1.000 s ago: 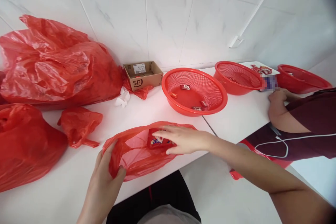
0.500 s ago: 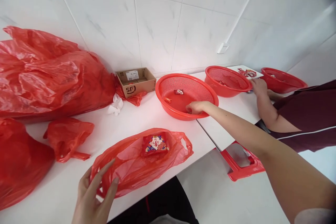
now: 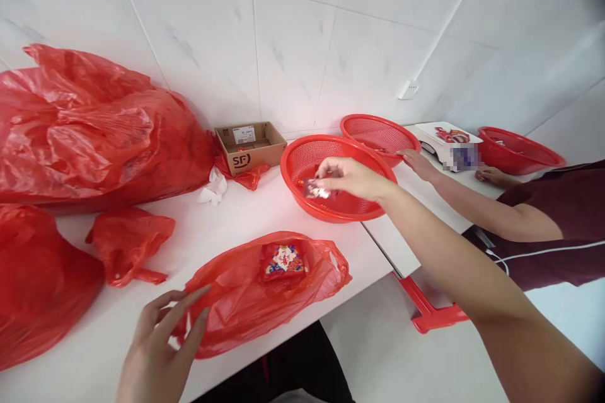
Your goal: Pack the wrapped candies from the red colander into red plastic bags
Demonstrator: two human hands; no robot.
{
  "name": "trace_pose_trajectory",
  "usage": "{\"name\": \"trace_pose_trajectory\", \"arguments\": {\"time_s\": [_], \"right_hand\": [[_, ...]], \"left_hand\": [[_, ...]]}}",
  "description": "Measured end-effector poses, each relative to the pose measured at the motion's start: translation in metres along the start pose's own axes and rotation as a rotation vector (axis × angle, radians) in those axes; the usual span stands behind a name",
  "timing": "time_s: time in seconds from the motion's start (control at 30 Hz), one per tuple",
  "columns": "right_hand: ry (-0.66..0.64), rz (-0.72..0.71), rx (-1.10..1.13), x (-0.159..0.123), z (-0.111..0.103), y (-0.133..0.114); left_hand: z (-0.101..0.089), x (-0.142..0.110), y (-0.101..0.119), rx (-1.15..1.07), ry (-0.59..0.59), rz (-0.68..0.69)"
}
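Observation:
A small red plastic bag (image 3: 246,302) lies near the front edge of the white table (image 3: 246,217), with a red patterned packet (image 3: 283,260) showing through it. My left hand (image 3: 158,343) rests at the bag's left end, fingers stretched out along the plastic. Over the nearest red mesh basket (image 3: 302,154), my right hand (image 3: 350,177) is raised with its fingers pinched on a small wrapped candy (image 3: 316,190).
Big stuffed red bags (image 3: 94,132) fill the left side, with a small crumpled one (image 3: 127,240) in front. An open cardboard box (image 3: 250,146) stands by the wall. Two more red baskets (image 3: 378,132) (image 3: 517,148) and a white box (image 3: 449,138) lie beside another person's hands (image 3: 418,162).
My right hand left the bag, reached into the nearest basket and has risen out holding a small candy. My left hand let go of the bag's rim and now lies open beside it.

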State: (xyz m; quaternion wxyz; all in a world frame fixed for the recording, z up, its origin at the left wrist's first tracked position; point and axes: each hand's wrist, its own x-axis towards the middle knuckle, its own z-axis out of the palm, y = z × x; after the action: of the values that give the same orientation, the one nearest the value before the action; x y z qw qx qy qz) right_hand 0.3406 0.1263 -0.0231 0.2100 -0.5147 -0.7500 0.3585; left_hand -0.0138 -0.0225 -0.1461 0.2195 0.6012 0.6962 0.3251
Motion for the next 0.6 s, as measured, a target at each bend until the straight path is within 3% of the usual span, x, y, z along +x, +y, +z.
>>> {"name": "trace_pose_trajectory", "arguments": {"time_s": [0.07, 0.13, 0.23, 0.3, 0.37, 0.47, 0.53, 0.6], "right_hand": [[-0.176, -0.162, 0.141, -0.007, 0.042, -0.029], [-0.286, -0.224, 0.078, -0.013, 0.092, -0.046], [-0.299, -0.255, -0.169, -0.015, 0.151, -0.047], [-0.275, -0.244, -0.222, -0.013, 0.161, -0.043], [-0.268, -0.24, -0.114, -0.005, 0.142, -0.04], [-0.171, -0.202, 0.028, 0.021, 0.076, -0.03], [0.105, -0.048, -0.173, 0.042, 0.027, -0.014], [0.185, 0.244, -0.515, 0.057, -0.011, 0.01]], "left_hand": [[0.003, -0.002, 0.01, -0.095, -0.107, -0.048], [0.006, -0.003, 0.02, -0.224, -0.145, -0.089], [0.005, -0.002, 0.033, -0.417, -0.047, -0.205], [-0.001, -0.001, 0.036, -0.524, 0.053, -0.253], [-0.008, -0.001, 0.035, -0.572, 0.142, -0.272], [-0.013, -0.002, 0.026, -0.517, 0.188, -0.312], [-0.011, -0.005, 0.015, -0.489, 0.167, -0.326], [-0.005, -0.006, 0.002, -0.505, 0.17, -0.302]]}}
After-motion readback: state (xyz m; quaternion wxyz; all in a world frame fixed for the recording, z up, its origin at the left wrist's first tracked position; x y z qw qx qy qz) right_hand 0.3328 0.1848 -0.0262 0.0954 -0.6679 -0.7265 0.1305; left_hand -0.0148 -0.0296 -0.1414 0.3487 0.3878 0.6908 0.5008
